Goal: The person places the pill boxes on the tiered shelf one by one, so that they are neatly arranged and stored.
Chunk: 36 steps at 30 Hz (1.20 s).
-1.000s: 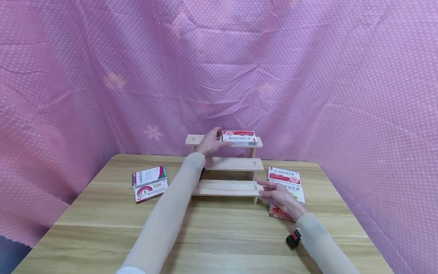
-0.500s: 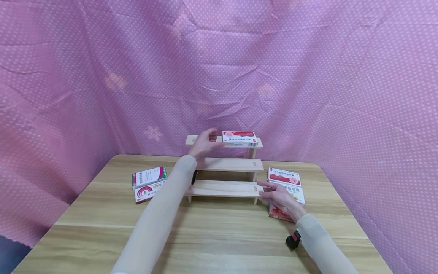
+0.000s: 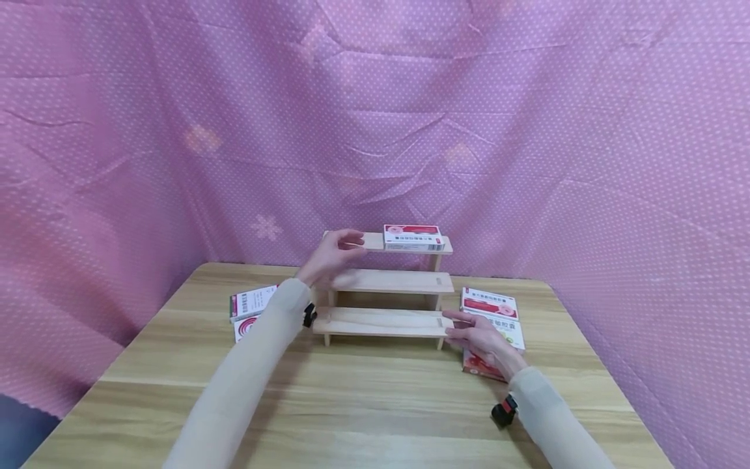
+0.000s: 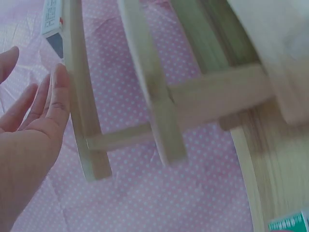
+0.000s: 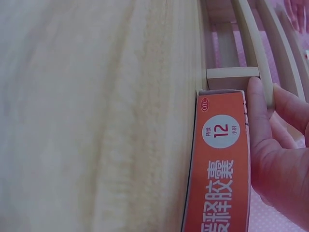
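A three-tier wooden display rack stands on the table. One white-and-red medicine box lies on the right part of its top tier. My left hand hovers by the top tier's left end, fingers loosely bent and holding nothing; the left wrist view shows a gap between that hand and the box. At the lowest tier's right end, my right hand pinches the board between thumb and fingers. Just beside it in the right wrist view is an orange medicine box.
Right of the rack, a white-and-red box and a white-and-green box lie in a column with the orange one. Two boxes, including a white-and-green one, lie at the left, partly behind my left forearm. A pink dotted curtain hangs behind the table.
My left hand has let go of the white-and-red box on the top tier and moved left, away from it. The right hand stays at the lowest tier's end.
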Each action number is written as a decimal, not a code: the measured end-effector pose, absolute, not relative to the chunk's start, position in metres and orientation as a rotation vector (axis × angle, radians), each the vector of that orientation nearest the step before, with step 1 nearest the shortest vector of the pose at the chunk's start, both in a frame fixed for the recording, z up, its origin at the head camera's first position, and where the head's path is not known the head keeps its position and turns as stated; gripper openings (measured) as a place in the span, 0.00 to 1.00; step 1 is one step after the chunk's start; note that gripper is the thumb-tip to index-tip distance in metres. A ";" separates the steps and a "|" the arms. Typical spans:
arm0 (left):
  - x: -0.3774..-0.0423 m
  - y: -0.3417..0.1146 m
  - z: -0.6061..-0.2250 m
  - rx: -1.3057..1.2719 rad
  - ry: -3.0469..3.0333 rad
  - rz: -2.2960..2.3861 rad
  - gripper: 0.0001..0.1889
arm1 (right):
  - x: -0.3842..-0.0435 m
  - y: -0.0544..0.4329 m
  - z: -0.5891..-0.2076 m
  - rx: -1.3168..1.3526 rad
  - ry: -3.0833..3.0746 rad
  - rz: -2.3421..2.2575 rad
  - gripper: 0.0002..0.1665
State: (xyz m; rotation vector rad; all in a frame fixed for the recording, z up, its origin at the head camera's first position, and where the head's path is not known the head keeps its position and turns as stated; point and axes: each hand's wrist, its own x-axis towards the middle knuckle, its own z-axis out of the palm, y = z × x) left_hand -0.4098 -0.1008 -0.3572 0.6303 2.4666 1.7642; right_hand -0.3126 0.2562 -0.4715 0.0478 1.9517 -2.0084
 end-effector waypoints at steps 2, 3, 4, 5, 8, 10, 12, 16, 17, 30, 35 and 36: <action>-0.406 -0.108 -0.359 0.625 2.437 1.761 0.28 | -0.312 0.256 -0.471 0.042 1.950 -2.010 0.33; -0.404 -0.112 -0.360 0.626 2.440 1.750 0.28 | -0.311 0.256 -0.471 0.035 1.950 -2.007 0.34; -0.402 -0.117 -0.362 0.612 2.427 1.753 0.28 | -0.311 0.256 -0.471 0.030 1.950 -2.006 0.34; -0.400 -0.120 -0.362 0.597 2.421 1.752 0.27 | -0.311 0.256 -0.471 0.038 1.947 -2.011 0.34; -0.395 -0.131 -0.364 0.568 2.406 1.759 0.26 | -0.310 0.257 -0.470 0.029 1.948 -2.010 0.35; -0.391 -0.137 -0.366 0.552 2.377 1.782 0.25 | -0.310 0.257 -0.470 0.036 1.947 -2.008 0.35; -0.387 -0.143 -0.368 0.536 2.375 1.791 0.23 | -0.311 0.257 -0.470 0.034 1.950 -2.001 0.35; -0.379 -0.156 -0.374 0.525 2.402 1.780 0.21 | -0.312 0.258 -0.471 0.034 1.945 -2.003 0.35; -0.378 -0.160 -0.377 0.526 2.420 1.769 0.21 | -0.312 0.258 -0.471 0.027 1.942 -2.004 0.35; -0.359 -0.227 -0.411 0.495 2.557 1.588 0.25 | -0.310 0.256 -0.471 0.009 1.960 -1.993 0.34; -0.353 -0.248 -0.418 0.523 2.561 1.548 0.26 | -0.311 0.256 -0.470 0.013 1.965 -1.991 0.34; -0.352 -0.252 -0.420 0.531 2.569 1.540 0.26 | -0.312 0.257 -0.471 0.013 1.964 -1.992 0.34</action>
